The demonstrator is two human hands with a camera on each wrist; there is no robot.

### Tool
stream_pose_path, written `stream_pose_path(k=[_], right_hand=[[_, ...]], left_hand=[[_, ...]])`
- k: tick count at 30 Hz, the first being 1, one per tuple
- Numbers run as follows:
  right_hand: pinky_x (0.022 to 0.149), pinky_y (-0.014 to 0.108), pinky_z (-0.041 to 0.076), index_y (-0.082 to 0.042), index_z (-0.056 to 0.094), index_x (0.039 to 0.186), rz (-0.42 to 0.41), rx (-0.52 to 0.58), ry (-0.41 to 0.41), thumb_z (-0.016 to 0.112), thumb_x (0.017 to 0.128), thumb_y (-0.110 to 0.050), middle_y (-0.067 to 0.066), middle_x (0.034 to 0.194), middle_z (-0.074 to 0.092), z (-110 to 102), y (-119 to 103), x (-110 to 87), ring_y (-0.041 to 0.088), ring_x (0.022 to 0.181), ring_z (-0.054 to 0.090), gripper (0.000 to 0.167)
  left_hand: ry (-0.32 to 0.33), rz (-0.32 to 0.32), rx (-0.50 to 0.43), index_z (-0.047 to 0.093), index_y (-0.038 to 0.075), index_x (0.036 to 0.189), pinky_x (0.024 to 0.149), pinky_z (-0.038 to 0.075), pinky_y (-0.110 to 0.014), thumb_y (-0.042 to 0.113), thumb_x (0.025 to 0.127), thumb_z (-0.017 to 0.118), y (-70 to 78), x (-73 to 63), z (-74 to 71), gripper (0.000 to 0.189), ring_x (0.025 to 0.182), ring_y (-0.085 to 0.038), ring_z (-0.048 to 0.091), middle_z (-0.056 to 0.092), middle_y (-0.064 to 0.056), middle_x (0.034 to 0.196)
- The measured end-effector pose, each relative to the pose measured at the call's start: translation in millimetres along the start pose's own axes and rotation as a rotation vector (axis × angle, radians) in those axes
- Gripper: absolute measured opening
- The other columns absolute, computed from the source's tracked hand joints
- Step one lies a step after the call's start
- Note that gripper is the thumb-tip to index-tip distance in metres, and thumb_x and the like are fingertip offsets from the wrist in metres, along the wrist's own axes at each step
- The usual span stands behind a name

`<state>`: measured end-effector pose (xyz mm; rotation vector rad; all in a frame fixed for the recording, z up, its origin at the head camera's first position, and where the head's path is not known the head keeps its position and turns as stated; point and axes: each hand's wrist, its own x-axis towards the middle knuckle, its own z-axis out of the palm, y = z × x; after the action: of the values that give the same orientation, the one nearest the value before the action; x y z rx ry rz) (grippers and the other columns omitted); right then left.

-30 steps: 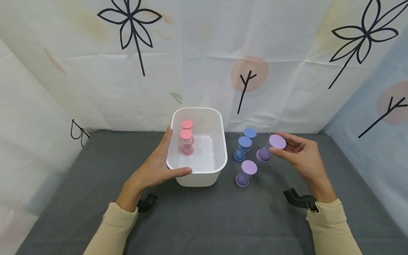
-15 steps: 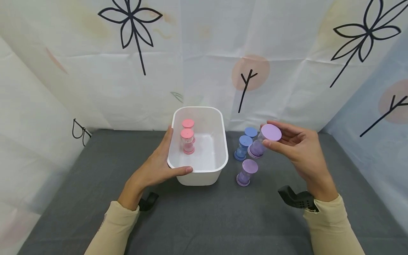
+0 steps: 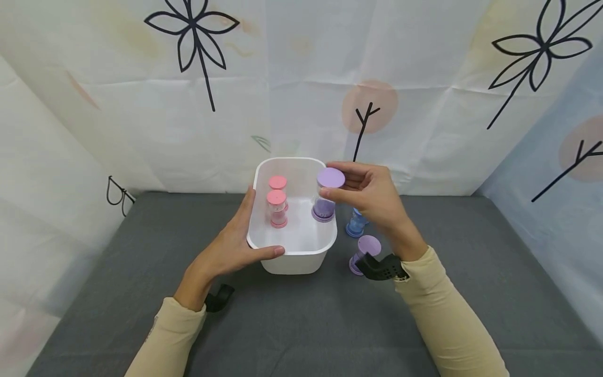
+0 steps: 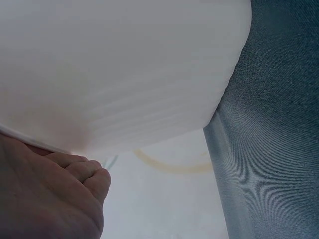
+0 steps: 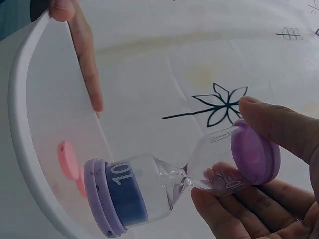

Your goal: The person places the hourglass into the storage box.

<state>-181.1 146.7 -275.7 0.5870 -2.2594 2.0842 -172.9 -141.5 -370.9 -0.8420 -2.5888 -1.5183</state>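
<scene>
My right hand (image 3: 377,199) grips a purple-capped sand timer (image 3: 331,178) by its upper end, over the right part of a white plastic bin (image 3: 292,265). In the right wrist view the timer (image 5: 124,191) carries a "10" mark, and thumb and fingers pinch one cap. My left hand (image 3: 226,238) holds the bin's left side, thumb over the front rim and fingers along the outer wall. Two pink sand timers, a nearer one (image 3: 277,208) and a farther one (image 3: 278,182), stand upright inside the bin at the left.
Right of the bin, on the grey cloth (image 3: 292,324), stands a blue sand timer (image 3: 356,224), partly hidden by the right hand. Nearer stands a second purple sand timer (image 3: 369,245), partly behind the black wrist strap (image 3: 381,267). A patterned white curtain (image 3: 301,104) closes off the back.
My right hand has lifted the purple sand timer from beside the blue ones and carried it left, over the bin. The left hand and bin have stayed put.
</scene>
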Motion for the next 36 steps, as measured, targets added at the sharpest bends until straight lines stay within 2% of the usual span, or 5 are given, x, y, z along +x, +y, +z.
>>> stream_pose_path(k=[5,9,21,28,36], right_hand=[[0.088,0.035,0.056,0.006,0.065,0.129,0.035,0.018,-0.049,0.081,0.082,0.004,0.018,0.111,0.074,24.3,10.9,17.7,0.023,0.099,0.073,0.050],[0.088,0.036,0.056,0.005,0.067,0.127,0.039,-0.001,-0.086,0.083,0.081,0.001,0.016,0.109,0.074,39.5,18.9,27.6,0.025,0.099,0.073,0.049],[0.088,0.034,0.056,0.006,0.069,0.124,0.125,-0.092,-0.199,0.085,0.079,0.000,0.014,0.110,0.074,70.1,52.9,37.3,0.023,0.099,0.073,0.048],[0.083,0.030,0.056,0.000,0.073,0.118,0.191,-0.275,-0.241,0.089,0.076,-0.008,0.008,0.103,0.075,77.0,58.4,42.6,0.017,0.096,0.072,0.045],[0.087,0.030,0.054,0.001,0.072,0.122,0.214,-0.519,-0.312,0.092,0.073,-0.014,0.010,0.113,0.074,80.9,59.9,45.9,0.018,0.103,0.070,0.054]], left_hand=[[-0.009,-0.012,-0.034,-0.006,0.039,0.162,0.089,0.053,-0.054,0.039,0.074,0.092,4.4,-0.6,-0.8,0.132,0.125,-0.019,0.051,0.015,0.016,0.164],[-0.014,-0.027,-0.025,-0.008,0.039,0.161,0.093,0.052,-0.054,0.039,0.075,0.091,4.0,-1.5,-1.3,0.131,0.130,-0.021,0.048,0.009,0.016,0.166],[-0.029,-0.046,-0.013,-0.010,0.034,0.162,0.093,0.052,-0.052,0.040,0.079,0.088,-1.4,-3.4,-0.7,0.129,0.129,-0.030,0.052,0.002,0.005,0.169],[-0.013,-0.034,0.021,-0.009,0.028,0.163,0.098,0.049,-0.050,0.042,0.078,0.088,-2.4,-2.4,0.1,0.130,0.135,-0.022,0.046,-0.004,0.005,0.170],[-0.017,-0.027,0.023,-0.010,0.029,0.163,0.101,0.047,-0.049,0.042,0.078,0.088,-2.8,-3.0,-0.5,0.131,0.139,-0.022,0.042,-0.004,0.007,0.170]])
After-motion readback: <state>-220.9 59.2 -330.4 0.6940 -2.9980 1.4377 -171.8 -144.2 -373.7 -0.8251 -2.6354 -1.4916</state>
